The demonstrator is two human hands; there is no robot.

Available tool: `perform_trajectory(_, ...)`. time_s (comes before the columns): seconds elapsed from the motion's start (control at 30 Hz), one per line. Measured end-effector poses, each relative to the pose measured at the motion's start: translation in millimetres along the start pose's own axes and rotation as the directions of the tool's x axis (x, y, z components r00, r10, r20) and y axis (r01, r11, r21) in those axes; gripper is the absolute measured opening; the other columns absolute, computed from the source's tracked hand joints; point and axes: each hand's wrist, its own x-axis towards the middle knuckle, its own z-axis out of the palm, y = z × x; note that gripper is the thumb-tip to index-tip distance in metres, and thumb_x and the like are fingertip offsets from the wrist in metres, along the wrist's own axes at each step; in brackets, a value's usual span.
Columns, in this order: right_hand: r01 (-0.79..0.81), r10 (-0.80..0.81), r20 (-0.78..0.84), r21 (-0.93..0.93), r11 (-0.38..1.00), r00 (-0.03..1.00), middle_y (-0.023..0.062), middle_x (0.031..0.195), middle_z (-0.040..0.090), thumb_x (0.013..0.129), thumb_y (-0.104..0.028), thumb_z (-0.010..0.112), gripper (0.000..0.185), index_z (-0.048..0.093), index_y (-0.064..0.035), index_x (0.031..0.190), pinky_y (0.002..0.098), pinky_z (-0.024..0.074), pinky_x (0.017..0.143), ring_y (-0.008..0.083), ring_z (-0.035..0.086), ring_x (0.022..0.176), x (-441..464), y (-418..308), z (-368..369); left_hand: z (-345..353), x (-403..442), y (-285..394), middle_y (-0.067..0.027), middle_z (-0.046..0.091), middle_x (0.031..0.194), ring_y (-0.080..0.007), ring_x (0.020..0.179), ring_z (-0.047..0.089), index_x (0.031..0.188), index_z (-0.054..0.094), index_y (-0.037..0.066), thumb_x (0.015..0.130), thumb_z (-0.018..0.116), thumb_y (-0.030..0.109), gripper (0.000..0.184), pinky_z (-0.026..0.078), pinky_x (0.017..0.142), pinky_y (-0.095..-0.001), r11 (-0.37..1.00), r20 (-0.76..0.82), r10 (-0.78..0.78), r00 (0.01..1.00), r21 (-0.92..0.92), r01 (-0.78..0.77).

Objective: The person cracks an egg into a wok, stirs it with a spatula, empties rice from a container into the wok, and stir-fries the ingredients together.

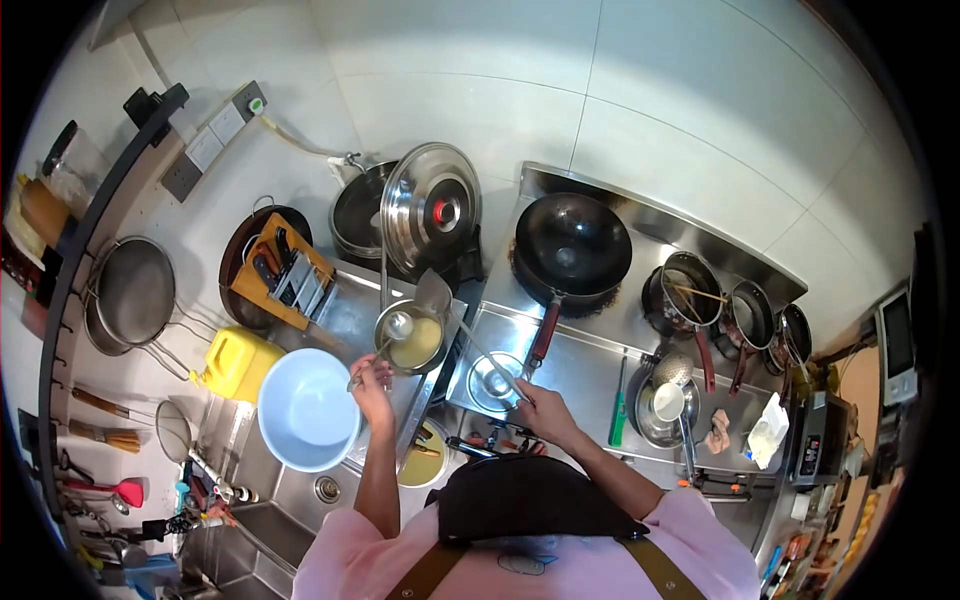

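Note:
My left hand [372,392] is closed on the handle of a ladle. The ladle's bowl [398,326] is over a metal pot [381,350] of pale yellow liquid [418,345]. My right hand [543,410] grips the long handle of a wok spatula [433,290], whose broad metal head reaches the far rim of the same pot. Whether the head touches the rim I cannot tell. Left of my left hand sits a light blue basin [309,410]. Beyond my right hand, a dark wok [573,245] rests on the stove, its handle towards me. A shallow metal bowl [494,382] lies beside the spatula handle.
A big metal lid [432,205] leans behind the pot. Left are a knife block [290,280], a yellow jug [240,363] and the sink [275,525]. Several saucepans [688,290] stand right of the wok. Nearer me are a green-handled tool [617,415] and a metal bowl [655,430] with ladles.

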Motion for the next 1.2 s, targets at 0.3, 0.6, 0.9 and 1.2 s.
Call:
perform_trajectory(0.3,-0.598,0.283,0.544,0.581,0.553,0.790,-0.0046,0.064,0.041,0.095,-0.009,0.054,0.041,0.054,-0.0062,0.136,0.0222,0.0296,0.038,0.0048,0.036,0.044,-1,-14,-16,37,3,26,-0.0077,0.067,0.083,-0.0111,0.067,0.060,0.107,0.058,0.004,0.102,0.044,0.023,0.024,0.046,0.060,-0.0228,1.000,0.099,0.030,0.995,-0.009,-0.029)
perform_trajectory(0.6,-0.463,0.464,0.259,0.788,0.405,0.847,-0.0050,0.067,0.043,0.094,-0.009,0.054,0.045,0.049,-0.0045,0.138,0.0213,0.0255,0.036,0.0036,0.035,0.045,-37,7,-98,206,-9,26,-0.0067,0.067,0.094,-0.0108,0.076,0.060,0.114,0.058,0.005,0.104,0.043,0.023,0.026,0.047,0.068,-0.0251,0.990,0.493,0.112,0.863,0.019,-0.139)
perform_trajectory(0.9,-0.367,0.199,-0.632,-0.146,0.919,0.749,0.0203,0.095,0.062,0.085,-0.009,0.059,0.053,0.049,-0.0102,0.137,0.0503,0.0511,0.074,0.0423,0.062,0.081,-53,69,-121,322,-60,29,-0.0171,0.058,0.099,-0.0406,0.089,0.059,0.110,0.059,0.006,0.094,0.051,0.005,0.018,0.048,0.077,-0.0448,0.520,0.888,0.380,0.261,0.029,-0.854)
perform_trajectory(1.2,-0.346,0.331,-0.610,0.098,0.933,0.719,0.0226,0.088,0.064,0.085,-0.011,0.063,0.053,0.051,-0.0058,0.137,0.0435,0.0514,0.076,0.0391,0.064,0.080,-48,81,-119,343,-47,15,-0.0105,0.061,0.095,-0.0224,0.079,0.061,0.109,0.060,0.003,0.096,0.049,0.006,0.017,0.050,0.070,-0.0339,0.683,0.848,0.399,0.349,-0.020,-0.731)
